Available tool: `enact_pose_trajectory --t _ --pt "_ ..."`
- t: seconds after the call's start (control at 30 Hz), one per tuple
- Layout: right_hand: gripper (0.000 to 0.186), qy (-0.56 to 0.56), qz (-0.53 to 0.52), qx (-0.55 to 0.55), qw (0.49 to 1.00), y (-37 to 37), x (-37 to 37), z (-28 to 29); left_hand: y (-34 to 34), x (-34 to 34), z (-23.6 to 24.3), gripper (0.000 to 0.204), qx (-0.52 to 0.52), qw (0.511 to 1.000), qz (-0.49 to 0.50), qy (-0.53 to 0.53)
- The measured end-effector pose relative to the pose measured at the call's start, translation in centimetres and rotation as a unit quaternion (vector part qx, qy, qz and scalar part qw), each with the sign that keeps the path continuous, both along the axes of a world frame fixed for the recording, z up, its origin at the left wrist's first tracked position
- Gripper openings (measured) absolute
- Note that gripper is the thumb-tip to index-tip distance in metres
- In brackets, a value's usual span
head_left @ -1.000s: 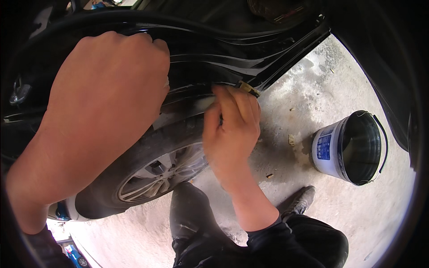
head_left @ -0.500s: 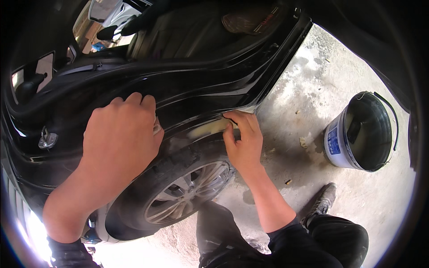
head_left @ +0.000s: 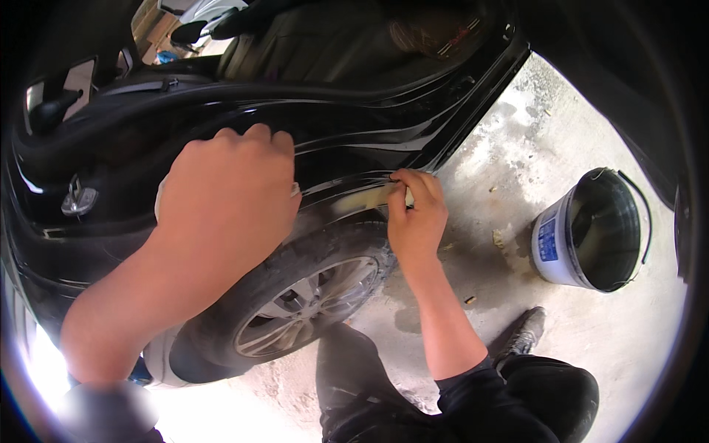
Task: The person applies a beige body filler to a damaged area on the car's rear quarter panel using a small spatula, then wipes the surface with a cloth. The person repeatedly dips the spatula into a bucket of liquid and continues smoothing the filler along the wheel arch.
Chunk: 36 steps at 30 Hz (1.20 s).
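My left hand (head_left: 225,199) is closed in a fist and pressed on the black car body panel (head_left: 347,140) above the rear wheel (head_left: 295,295). White edges of a cloth-like piece (head_left: 158,201) show from under it. My right hand (head_left: 415,221) is at the wheel arch lip, its fingertips pinching a small pale piece (head_left: 408,196) against the edge. A pale smeared patch (head_left: 362,199) lies on the arch just left of those fingers.
A white bucket (head_left: 550,247) with a dark inside and a wire handle stands on the concrete floor (head_left: 509,148) to the right. My dark-trousered legs and a shoe (head_left: 526,332) are below. The car's door opening with a seat (head_left: 325,37) is above.
My left hand has slid down and left along the panel and looks smaller in view. My right hand has stayed at the arch lip, and the pale patch beside it now shows.
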State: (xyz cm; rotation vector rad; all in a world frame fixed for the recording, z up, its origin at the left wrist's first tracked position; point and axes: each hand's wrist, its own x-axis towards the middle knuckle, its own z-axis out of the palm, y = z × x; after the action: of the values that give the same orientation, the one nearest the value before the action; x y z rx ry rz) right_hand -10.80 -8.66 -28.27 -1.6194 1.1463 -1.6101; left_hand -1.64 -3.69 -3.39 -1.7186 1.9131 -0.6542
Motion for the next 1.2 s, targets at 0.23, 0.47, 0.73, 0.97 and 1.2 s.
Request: enact_pose_trajectory --t 0.23,0.47,0.73,0.97,1.2 --pt "0.016 -0.005 0.011 -0.053 0.999 0.4 0.4 0.6 0.3 0.8 -0.5 0.025 0.012 1.0 -0.001 -0.016" --pt "0.016 0.049 0.033 -0.102 0.993 0.1 0.0 0.3 0.2 0.5 -0.1 0.024 0.044 0.998 -0.013 -0.048" --pt "0.016 0.03 -0.003 -0.075 0.997 0.8 0.3 1.6 0.5 0.6 -0.5 0.023 0.016 0.998 -0.01 -0.053" --pt "0.019 0.014 -0.012 -0.016 1.0 0.4 0.1 1.2 0.8 0.0 -0.2 0.024 0.005 0.999 0.024 -0.044" --pt "0.02 -0.004 0.023 -0.051 0.998 0.3 -0.4 1.4 0.5 -1.0 0.3 0.021 0.015 0.998 0.038 -0.048"
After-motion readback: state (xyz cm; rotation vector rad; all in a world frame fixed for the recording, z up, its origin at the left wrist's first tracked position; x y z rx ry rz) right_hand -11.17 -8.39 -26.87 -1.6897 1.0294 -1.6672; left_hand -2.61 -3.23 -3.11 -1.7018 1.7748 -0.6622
